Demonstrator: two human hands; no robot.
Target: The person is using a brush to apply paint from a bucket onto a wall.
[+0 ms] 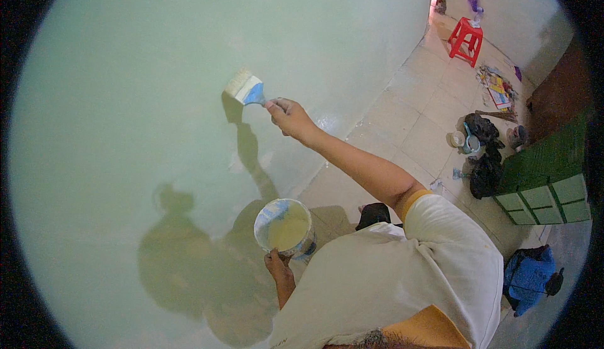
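A wide paintbrush (246,88) with pale bristles and a blue handle is in my right hand (290,117), whose fingers are closed round the handle. Its bristles are at the pale green wall (126,97); whether they press on it I cannot tell. Lower down, my left hand (279,266) grips the rim of a paint bucket (303,204). Pale yellowish paint (288,231) lies inside the bucket, and smears mark its inner wall. Shadows of my arm, the brush and the bucket fall on the wall.
Along the tiled floor (402,116) to the right stand a red stool (466,41), scattered papers (498,91), black plastic bags (486,173) and a light-blue dipper (471,143). A green cabinet (547,154) is at the far right, with a blue bag (530,276) nearer me.
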